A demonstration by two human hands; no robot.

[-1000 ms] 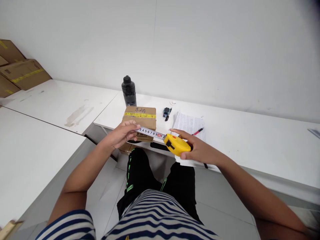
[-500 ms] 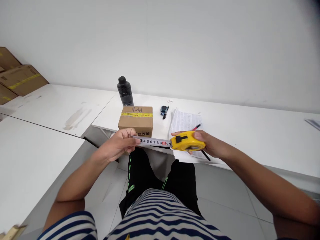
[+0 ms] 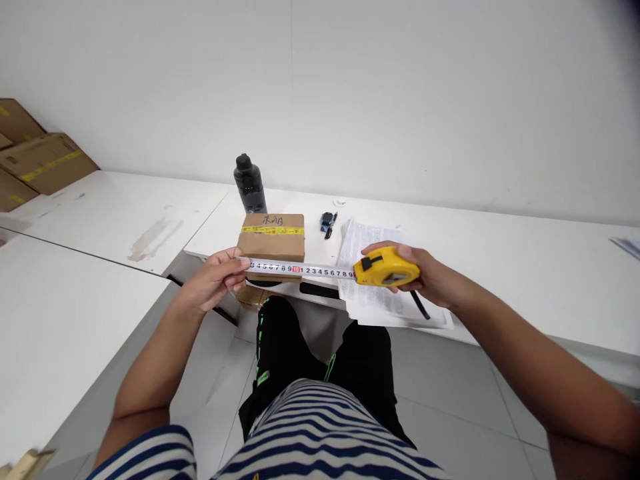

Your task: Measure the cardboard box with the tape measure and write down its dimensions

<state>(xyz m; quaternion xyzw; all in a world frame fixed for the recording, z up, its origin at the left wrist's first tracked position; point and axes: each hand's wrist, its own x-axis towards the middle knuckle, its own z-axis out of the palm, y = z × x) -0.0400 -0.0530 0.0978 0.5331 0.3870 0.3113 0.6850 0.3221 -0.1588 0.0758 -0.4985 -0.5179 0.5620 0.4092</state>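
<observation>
Crosswise in front of the cardboard box, holds the tape blade, pinching its end in left hand, nearer the box, and clasping yellow tape measure in right hand.

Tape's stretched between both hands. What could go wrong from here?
1. The left hand pinches just the end of the blade; if that grip slips, it might snap back toward the case in the right hand.
2. The left hand hides the blade's lowest digits, so a reading from that end could be off.
3. The papers reach the table's front edge; a bump might slide them off.
</observation>
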